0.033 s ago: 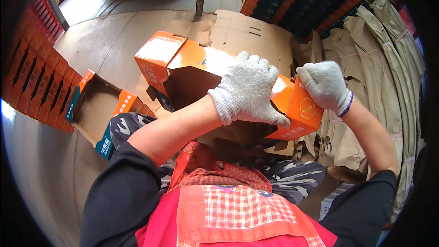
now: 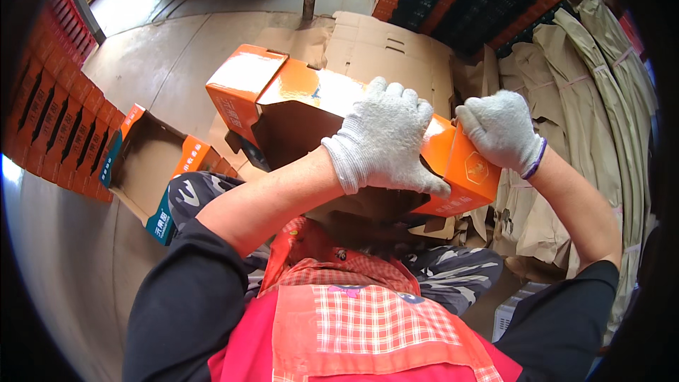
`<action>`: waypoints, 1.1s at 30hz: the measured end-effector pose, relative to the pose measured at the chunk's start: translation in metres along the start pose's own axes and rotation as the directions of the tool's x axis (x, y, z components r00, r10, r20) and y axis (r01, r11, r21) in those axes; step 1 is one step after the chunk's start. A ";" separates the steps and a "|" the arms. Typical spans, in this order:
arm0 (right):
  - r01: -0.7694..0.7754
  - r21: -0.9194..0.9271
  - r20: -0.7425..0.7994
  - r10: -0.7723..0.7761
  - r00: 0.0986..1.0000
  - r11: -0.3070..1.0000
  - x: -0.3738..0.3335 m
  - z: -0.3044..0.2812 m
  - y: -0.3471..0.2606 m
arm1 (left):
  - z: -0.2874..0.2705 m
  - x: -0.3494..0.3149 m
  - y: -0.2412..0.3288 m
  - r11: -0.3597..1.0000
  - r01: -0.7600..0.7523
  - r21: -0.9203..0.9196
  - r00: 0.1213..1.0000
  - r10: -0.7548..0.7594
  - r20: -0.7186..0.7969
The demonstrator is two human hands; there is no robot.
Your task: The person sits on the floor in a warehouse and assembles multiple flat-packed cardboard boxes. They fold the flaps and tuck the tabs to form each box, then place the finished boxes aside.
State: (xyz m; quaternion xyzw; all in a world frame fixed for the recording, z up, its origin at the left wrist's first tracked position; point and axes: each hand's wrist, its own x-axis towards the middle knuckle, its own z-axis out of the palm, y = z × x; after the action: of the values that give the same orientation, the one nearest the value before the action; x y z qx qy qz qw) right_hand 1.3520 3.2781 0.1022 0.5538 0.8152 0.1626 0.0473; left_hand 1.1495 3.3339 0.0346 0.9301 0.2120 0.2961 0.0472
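An open cardboard box (image 2: 291, 89), glossy orange outside and plain brown inside, is tilted in front of me above my lap. My left hand (image 2: 387, 138), in a pale grey knit glove, grips its long wall toward the right, fingers over the far edge and thumb stretched along the near side. At the right end panel, my gloved right hand (image 2: 503, 131) is closed on the upper corner, its fingertips hidden. A dark gap shows at the box's left end, where a flap stands away from the wall. My left forearm covers part of the interior.
Left of my knee lies an open orange and teal box (image 2: 152, 163). Orange boxes (image 2: 60, 120) are stacked at the far left. Flat cardboard (image 2: 389, 46) lies beyond the held box. Bundled brown paper sheets (image 2: 566, 99) and a white crate (image 2: 516, 304) flank my right side.
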 end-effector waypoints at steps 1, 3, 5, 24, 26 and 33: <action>0.094 -0.105 0.012 -0.093 0.996 0.990 0.005 0.003 -0.005 | 0.002 -0.002 0.001 1.000 0.008 -0.008 1.000 -0.008 -0.019; -0.090 0.049 0.019 0.089 0.996 0.995 0.017 0.019 -0.016 | 0.004 -0.005 0.005 1.000 0.022 -0.003 0.999 -0.022 -0.037; -0.244 0.196 0.131 0.221 0.966 0.950 0.022 0.036 -0.018 | 0.006 -0.009 0.012 0.997 0.054 -0.049 0.998 -0.055 -0.012; -0.344 0.939 0.324 0.416 0.850 -0.030 -0.017 0.067 0.064 | -0.060 -0.167 -0.005 0.965 0.030 -0.259 0.992 -0.061 -0.110; -0.282 0.598 0.545 0.122 0.830 -0.750 -0.052 0.108 0.064 | -0.067 -0.159 0.005 0.987 -0.017 -0.161 0.958 -0.030 -0.284; -0.692 0.530 0.574 0.394 0.718 0.489 -0.096 0.231 -0.031 | -0.007 -0.046 0.064 0.970 -0.173 -0.169 0.984 0.176 0.005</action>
State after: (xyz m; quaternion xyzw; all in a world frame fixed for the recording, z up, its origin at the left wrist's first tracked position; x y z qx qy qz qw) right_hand 1.4204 3.2289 -0.1356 0.7786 0.5613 -0.2712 -0.0714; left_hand 1.1353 3.2559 0.0299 0.9407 0.1034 0.3067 0.1013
